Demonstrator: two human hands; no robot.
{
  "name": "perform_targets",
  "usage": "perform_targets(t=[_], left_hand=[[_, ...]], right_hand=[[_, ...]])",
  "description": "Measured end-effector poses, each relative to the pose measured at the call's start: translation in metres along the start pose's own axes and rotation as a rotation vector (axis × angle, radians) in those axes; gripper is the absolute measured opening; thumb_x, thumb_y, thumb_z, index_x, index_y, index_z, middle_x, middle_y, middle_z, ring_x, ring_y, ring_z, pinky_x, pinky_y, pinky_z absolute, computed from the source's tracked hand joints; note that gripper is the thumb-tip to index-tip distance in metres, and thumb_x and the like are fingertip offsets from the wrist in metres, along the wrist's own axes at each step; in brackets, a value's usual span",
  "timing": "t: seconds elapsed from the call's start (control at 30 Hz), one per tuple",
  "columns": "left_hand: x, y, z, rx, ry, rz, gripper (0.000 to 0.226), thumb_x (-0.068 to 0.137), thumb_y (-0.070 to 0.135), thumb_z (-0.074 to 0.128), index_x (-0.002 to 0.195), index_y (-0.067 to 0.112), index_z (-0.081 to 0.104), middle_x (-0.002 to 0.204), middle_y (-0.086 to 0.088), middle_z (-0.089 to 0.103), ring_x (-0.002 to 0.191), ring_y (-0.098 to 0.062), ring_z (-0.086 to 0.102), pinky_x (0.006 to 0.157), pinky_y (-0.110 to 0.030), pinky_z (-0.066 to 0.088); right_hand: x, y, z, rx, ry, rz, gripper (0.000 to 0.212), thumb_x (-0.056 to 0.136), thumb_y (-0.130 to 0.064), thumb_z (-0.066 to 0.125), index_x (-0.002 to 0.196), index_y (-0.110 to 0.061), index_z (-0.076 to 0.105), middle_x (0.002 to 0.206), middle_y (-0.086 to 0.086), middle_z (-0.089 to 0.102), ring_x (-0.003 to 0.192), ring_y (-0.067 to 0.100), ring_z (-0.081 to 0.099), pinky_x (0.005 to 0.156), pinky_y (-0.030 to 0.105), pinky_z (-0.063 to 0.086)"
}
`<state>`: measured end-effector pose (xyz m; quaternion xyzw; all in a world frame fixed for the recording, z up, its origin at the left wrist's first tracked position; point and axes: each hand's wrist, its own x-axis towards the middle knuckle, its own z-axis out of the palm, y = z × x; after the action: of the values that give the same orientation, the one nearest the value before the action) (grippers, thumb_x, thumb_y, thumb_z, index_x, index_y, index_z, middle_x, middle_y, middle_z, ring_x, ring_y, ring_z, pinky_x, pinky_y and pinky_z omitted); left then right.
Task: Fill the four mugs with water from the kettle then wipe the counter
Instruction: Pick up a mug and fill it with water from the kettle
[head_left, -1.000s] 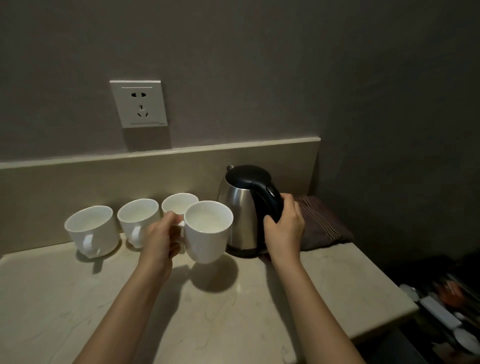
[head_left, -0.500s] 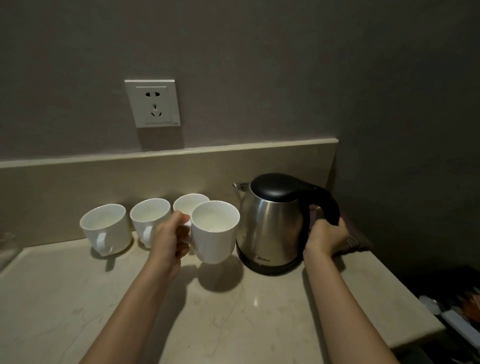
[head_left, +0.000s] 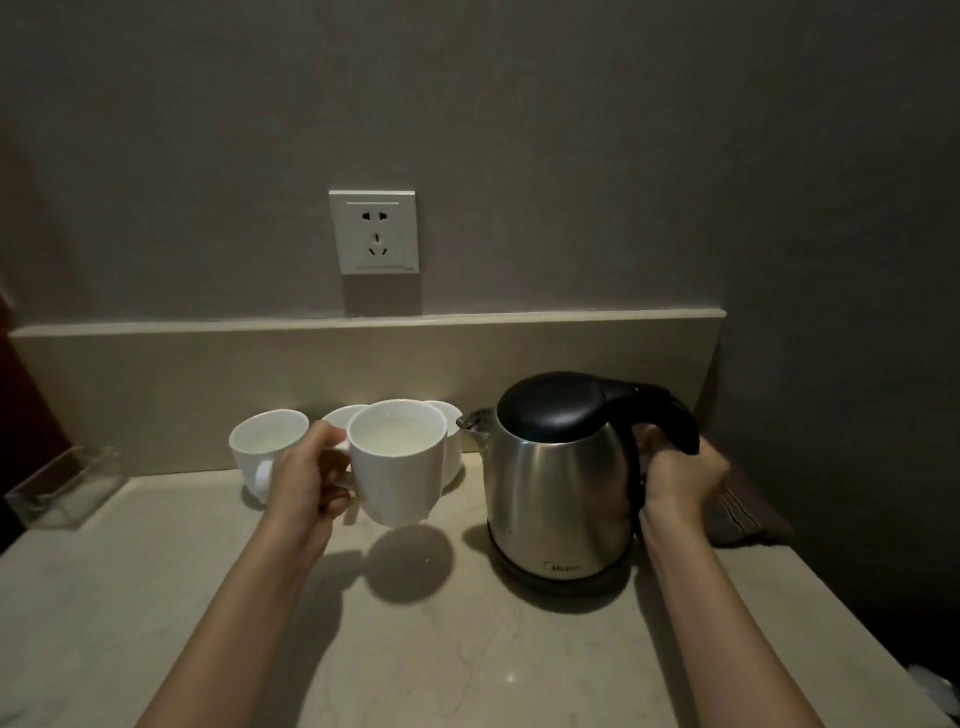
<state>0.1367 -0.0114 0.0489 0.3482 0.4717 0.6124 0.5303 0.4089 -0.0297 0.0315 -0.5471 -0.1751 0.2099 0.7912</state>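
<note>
My left hand (head_left: 306, 480) grips the handle of a white mug (head_left: 397, 462) and holds it above the pale stone counter (head_left: 467, 649). Three more white mugs stand by the backsplash: one at the left (head_left: 265, 441), and two partly hidden behind the held mug, one in the middle (head_left: 337, 415) and one at the right (head_left: 452, 431). The steel kettle (head_left: 556, 478) with a black lid sits on its base, spout toward the mugs. My right hand (head_left: 680, 478) is closed around its black handle. A folded brown cloth (head_left: 743, 509) lies behind my right hand.
A wall socket (head_left: 375, 231) sits above the backsplash ledge. A clear glass tray (head_left: 62, 486) rests at the counter's left edge. The wall closes in at the right, and the counter's right edge drops off near the corner.
The view has shifted, so everything sits further right and closer. The kettle has turned so its handle points right. My right hand now wraps the handle. The held mug stays raised.
</note>
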Motion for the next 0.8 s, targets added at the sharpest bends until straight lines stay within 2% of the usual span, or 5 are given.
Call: perform_targets(t=[0.2,0.37,0.5,0.7,0.8], left_hand=[[-0.002,0.004,-0.027,0.034,0.017,0.005,0.020,0.080,0.010,0.042,0.062,0.018,0.036,0.034,0.011,0.029,0.030,-0.004,0.019,0.036,-0.015,0.010],[-0.008,0.007,-0.038,0.040,0.040,-0.007,0.018,0.080,0.010,0.042,0.063,0.016,0.038,0.034,0.009,0.029,0.030,-0.005,0.020,0.037,-0.017,0.009],[-0.008,0.005,-0.041,0.033,0.056,-0.017,0.016,0.079,0.011,0.044,0.064,0.016,0.040,0.036,0.010,0.028,0.032,-0.005,0.019,0.038,-0.018,0.009],[-0.012,0.001,-0.043,-0.016,0.069,-0.040,0.016,0.076,0.010,0.046,0.063,0.017,0.039,0.037,0.011,0.027,0.032,-0.005,0.018,0.036,-0.014,0.009],[-0.012,0.003,-0.046,-0.015,0.068,-0.045,0.018,0.079,0.009,0.045,0.063,0.016,0.039,0.037,0.011,0.027,0.032,-0.005,0.017,0.036,-0.015,0.009]], right_hand=[[-0.010,-0.024,0.023,-0.007,-0.119,-0.127,0.038,0.077,0.009,0.057,0.053,-0.020,0.050,0.057,-0.003,0.044,0.053,0.004,0.041,0.050,0.021,0.032],[-0.009,-0.046,0.041,-0.049,-0.203,-0.247,0.038,0.075,0.008,0.058,0.052,-0.017,0.042,0.058,-0.004,0.035,0.052,0.002,0.034,0.045,0.019,0.026],[-0.010,-0.058,0.054,-0.120,-0.271,-0.295,0.034,0.072,0.001,0.059,0.052,-0.019,0.042,0.062,0.001,0.035,0.062,0.013,0.034,0.054,0.027,0.026],[-0.014,-0.071,0.070,-0.185,-0.340,-0.414,0.028,0.063,-0.013,0.063,0.045,-0.027,0.047,0.055,-0.010,0.042,0.061,0.009,0.043,0.059,0.030,0.035],[-0.015,-0.074,0.075,-0.244,-0.336,-0.483,0.034,0.069,-0.009,0.066,0.046,-0.024,0.045,0.051,-0.011,0.041,0.056,0.005,0.040,0.058,0.028,0.035]])
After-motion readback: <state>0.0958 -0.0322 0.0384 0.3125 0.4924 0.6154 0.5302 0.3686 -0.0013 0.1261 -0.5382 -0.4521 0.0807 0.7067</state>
